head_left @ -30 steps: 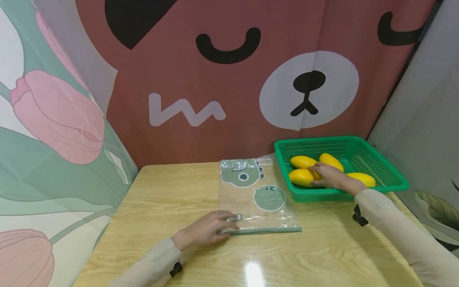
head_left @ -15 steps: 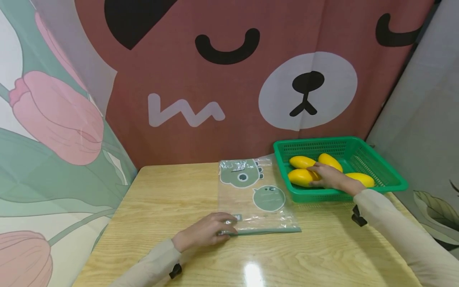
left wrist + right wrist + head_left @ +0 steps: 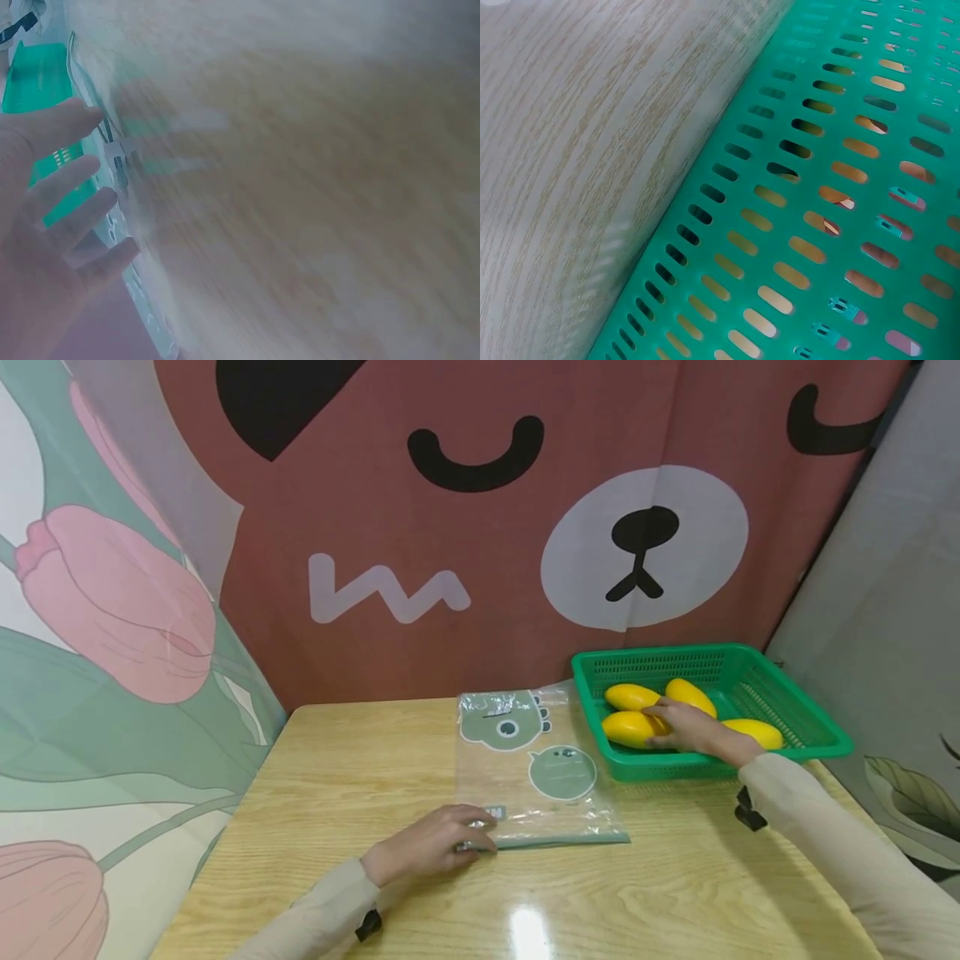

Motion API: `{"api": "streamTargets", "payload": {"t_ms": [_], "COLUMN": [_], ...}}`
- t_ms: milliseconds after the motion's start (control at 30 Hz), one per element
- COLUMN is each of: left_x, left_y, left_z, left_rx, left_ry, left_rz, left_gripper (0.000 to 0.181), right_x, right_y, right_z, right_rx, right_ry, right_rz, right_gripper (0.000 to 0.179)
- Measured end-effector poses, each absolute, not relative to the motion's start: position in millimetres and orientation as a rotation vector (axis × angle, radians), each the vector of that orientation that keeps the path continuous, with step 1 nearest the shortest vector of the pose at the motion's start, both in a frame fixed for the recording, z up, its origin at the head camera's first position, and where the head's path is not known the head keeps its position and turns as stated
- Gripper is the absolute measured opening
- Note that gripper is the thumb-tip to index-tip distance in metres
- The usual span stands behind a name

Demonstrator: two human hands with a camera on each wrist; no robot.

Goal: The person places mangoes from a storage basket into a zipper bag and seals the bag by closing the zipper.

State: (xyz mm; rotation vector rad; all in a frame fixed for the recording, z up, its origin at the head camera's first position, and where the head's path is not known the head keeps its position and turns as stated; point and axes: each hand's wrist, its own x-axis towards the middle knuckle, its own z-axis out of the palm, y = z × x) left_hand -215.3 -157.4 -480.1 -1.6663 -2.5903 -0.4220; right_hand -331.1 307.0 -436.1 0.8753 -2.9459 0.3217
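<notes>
In the head view my left hand (image 3: 431, 841) rests at the near left corner of a clear plastic bag (image 3: 540, 814) printed with green cartoon animals. The left wrist view has its fingers (image 3: 79, 221) spread and fairly straight at the bag's edge. My right hand (image 3: 692, 728) reaches over the near rim of a green basket (image 3: 637, 770). Its fingers and thumb bend round the right end of a yellow mango (image 3: 627, 729). Several similar mangoes lie about it, one (image 3: 632, 697) just behind. The basket wall (image 3: 810, 217) hides that hand in the right wrist view.
The wooden table (image 3: 360, 760) carries the bag in the middle and the basket at the back right. Behind stands a cloth (image 3: 375, 652) with a bear's face. A flowered cloth (image 3: 135, 610) hangs on the left, a pale one (image 3: 885, 568) on the right.
</notes>
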Motion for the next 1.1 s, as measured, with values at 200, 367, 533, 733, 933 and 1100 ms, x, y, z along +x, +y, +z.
{"api": "streamTargets", "payload": {"t_ms": [200, 367, 533, 733, 933, 1100], "left_x": [-215.3, -214.3, -214.6, -214.9, -215.4, -215.9], "left_y": [-157.4, -157.0, -155.2, -155.4, -155.4, -154.0], "left_z": [-482.1, -483.3, -481.9, -481.3, -481.4, -480.3], "left_rx": [-1.684, -1.676, -1.669, -1.666, -1.648, -1.615], "left_ry": [-2.57, -2.558, -2.533, -2.532, -2.542, -2.557], "left_rz": [-0.451, -0.422, -0.421, -0.452, -0.433, -0.445], "left_gripper": [0.016, 0.021, 0.021, 0.02, 0.024, 0.026], "right_x": [-331.0, -329.3, -329.4, -328.3, -327.8, -329.6], "right_y": [306.8, 305.8, 305.6, 305.6, 306.2, 305.7], "right_z": [-435.6, -435.2, -434.0, -432.7, -431.9, -433.5], "right_rx": [0.893, 0.901, 0.876, 0.875, 0.87, 0.87], "right_ry": [-2.927, -2.915, -2.938, -2.945, -2.946, -2.949], "right_rz": [0.328, 0.336, 0.325, 0.319, 0.32, 0.32], "right_gripper": [0.055, 0.054, 0.056, 0.055, 0.055, 0.055]}}
